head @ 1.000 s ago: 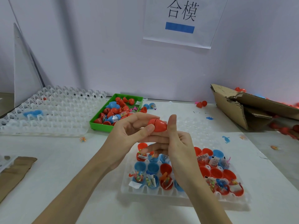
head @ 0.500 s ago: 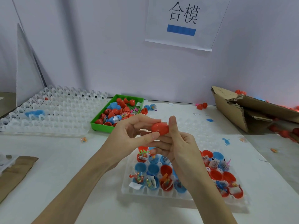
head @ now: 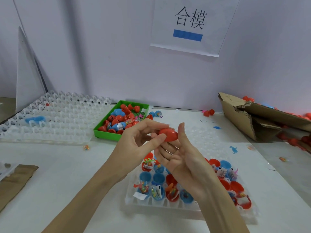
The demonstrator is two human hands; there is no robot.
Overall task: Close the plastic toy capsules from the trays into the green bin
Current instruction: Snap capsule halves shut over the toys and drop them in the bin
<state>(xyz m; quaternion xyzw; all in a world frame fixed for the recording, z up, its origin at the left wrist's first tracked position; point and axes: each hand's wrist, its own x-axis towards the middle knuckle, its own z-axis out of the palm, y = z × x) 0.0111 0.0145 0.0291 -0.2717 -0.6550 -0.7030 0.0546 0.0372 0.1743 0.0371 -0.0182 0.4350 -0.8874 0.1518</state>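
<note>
Head view: left hand (head: pixel 134 145) pinches a red capsule (head: pixel 168 135) between thumb and curled fingers, held above the near tray (head: pixel 168 205). Right hand (head: pixel 178 157) is relaxed and palm up, fingers straight, touching the capsule from below. It looks shut; probably worth one firm squeeze to check the seam, then drop it in the green bin (head: pixel 107 133) just behind-left. The bin holds many red and some blue capsules. The near tray holds open red and blue halves with toys. The far tray (head: pixel 55 118) holds one blue piece.
</note>
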